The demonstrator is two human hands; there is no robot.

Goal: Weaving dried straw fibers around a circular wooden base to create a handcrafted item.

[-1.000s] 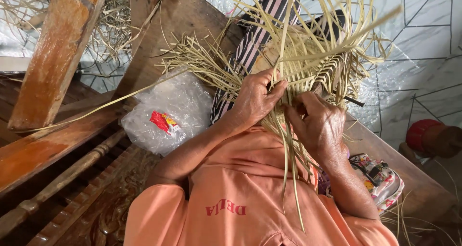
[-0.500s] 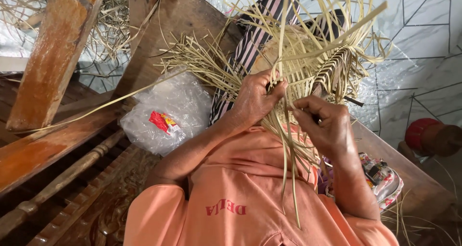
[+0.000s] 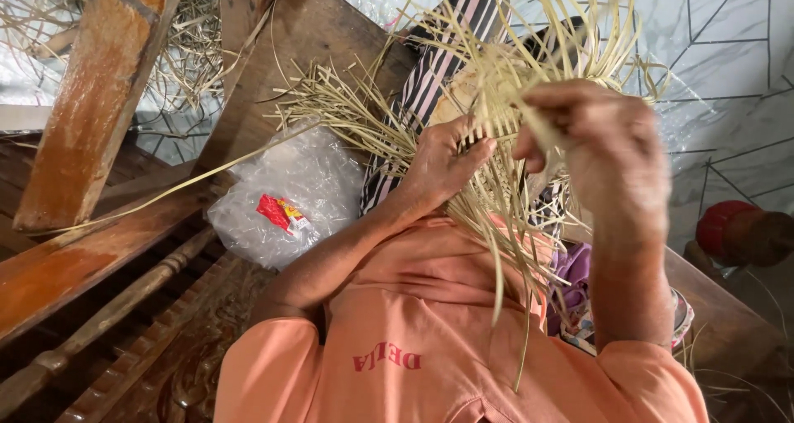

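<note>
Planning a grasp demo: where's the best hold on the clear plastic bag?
Probably pinch the crumpled top of the clear plastic bag from above. It lies slack on the wooden frame, folds bunched upward, clear of the left hand and the straw weave.

Person in an orange shirt

The shirt (image 3: 430,340) is salmon-orange with short sleeves that end above the elbows, and red lettering runs across its chest. Both forearms are bare, as are the left hand (image 3: 442,162) and right hand (image 3: 608,150), with no rings, watch or gloves visible.
</note>
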